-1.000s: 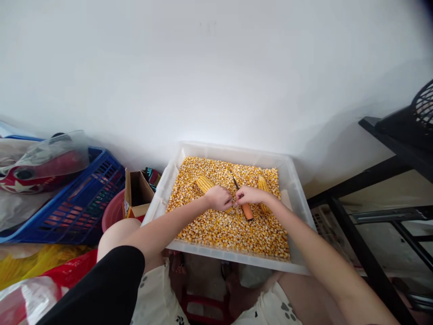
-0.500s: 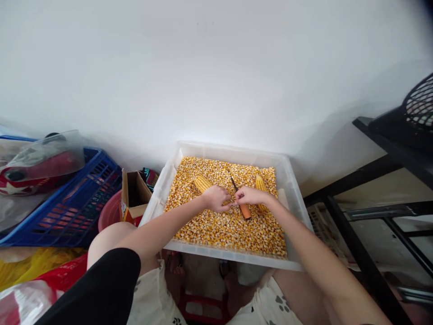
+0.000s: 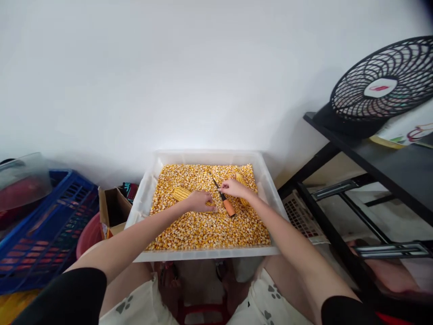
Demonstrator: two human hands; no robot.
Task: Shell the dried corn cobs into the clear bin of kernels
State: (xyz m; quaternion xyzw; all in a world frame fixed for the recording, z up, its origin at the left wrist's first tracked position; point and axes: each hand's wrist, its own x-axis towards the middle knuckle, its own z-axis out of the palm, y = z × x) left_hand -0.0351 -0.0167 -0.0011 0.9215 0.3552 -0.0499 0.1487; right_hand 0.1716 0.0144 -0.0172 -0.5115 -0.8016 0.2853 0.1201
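Observation:
A white plastic bin (image 3: 267, 180) holds a layer of loose yellow corn kernels (image 3: 203, 234). My left hand (image 3: 201, 201) is low over the kernels, fingers apart, beside a corn cob (image 3: 181, 193) that its wrist partly covers. On the kernels lies a tool with an orange handle (image 3: 229, 207) and a thin dark pointed shaft; its exact kind is unclear. My right hand (image 3: 232, 187) is over that shaft with thumb and fingertips pinched together; whatever they hold is too small to name. Behind the right hand shows a second corn cob (image 3: 241, 178), partly hidden.
To the left are an open cardboard box (image 3: 115, 210), a pink basin (image 3: 89, 232) and a blue plastic crate (image 3: 43, 234). A black metal rack (image 3: 324, 169) stands on the right with a black fan (image 3: 382, 85) on it. The wall rises right behind the bin.
My hands, almost touching at the fingertips before, have come apart; the right moved up along the tool's shaft. The view has turned right, bringing the fan into sight.

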